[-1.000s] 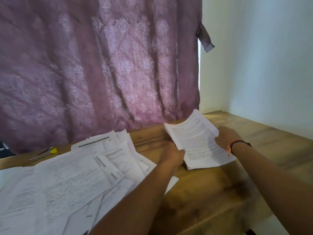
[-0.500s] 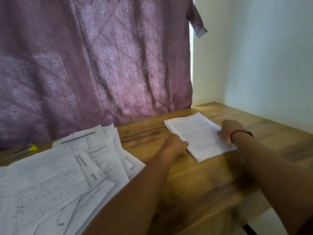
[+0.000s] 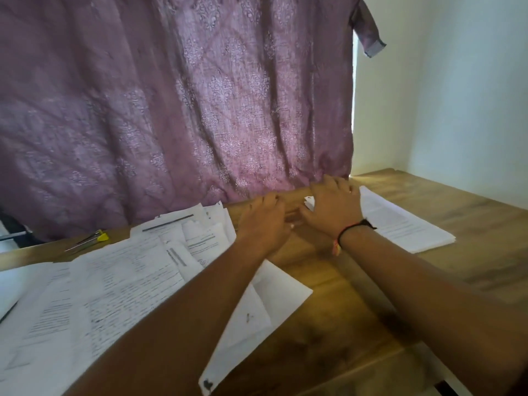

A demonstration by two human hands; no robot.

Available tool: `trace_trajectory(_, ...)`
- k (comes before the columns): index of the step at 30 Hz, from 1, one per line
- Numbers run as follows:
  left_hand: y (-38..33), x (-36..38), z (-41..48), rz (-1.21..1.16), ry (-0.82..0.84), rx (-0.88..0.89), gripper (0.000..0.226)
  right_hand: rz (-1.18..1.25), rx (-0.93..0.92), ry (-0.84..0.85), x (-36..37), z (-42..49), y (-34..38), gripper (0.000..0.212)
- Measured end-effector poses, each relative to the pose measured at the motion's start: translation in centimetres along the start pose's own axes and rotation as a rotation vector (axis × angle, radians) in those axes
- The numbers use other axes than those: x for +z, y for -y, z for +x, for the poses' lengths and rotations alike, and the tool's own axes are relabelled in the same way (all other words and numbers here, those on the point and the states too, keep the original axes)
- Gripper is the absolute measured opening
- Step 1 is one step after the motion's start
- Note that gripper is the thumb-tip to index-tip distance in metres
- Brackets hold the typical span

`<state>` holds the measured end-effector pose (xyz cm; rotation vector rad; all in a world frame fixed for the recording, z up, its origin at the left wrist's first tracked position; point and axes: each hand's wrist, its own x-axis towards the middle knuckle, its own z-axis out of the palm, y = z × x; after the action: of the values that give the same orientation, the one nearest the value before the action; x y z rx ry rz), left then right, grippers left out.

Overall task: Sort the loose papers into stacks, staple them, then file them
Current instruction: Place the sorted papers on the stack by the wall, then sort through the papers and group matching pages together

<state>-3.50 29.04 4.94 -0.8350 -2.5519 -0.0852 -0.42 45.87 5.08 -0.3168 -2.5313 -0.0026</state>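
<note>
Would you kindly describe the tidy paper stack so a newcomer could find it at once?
Start at the purple patterned curtain and drop to the wooden table below its right edge. Partly hidden by the right hand lies a squared-up stack of printed white sheets. Unlike the loose white papers sprawled leftward, its edges align.

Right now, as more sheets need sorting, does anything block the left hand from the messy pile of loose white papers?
Nothing visible does. The left hand is right beside the messy pile of loose white papers, with only bare wooden table between.
</note>
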Motion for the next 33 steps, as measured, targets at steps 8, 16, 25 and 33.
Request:
trace_trajectory(8,13.5,-2.5,-7.4,0.212,0.057,-0.195,0.067,0.259,-0.332,0.293,0.9,-1.3,15.2,0.078)
trace_trajectory(16,21.8,-0.7,-15.4,0.066,0.368,-0.577,0.073,0.23,-0.356,0.788,4.2,-3.3,20.0,0.087)
trace_trajectory(25,21.8,0.2,-14.5,-0.098,0.447,-0.572,0.075,0.188,-0.34,0.779,4.9,-2.5,18.5,0.083)
trace_trajectory(33,23.7,-0.8,-15.2,-0.031,0.458,-0.55,0.095,0.197,-0.374,0.8,4.9,-1.9,17.5,0.081)
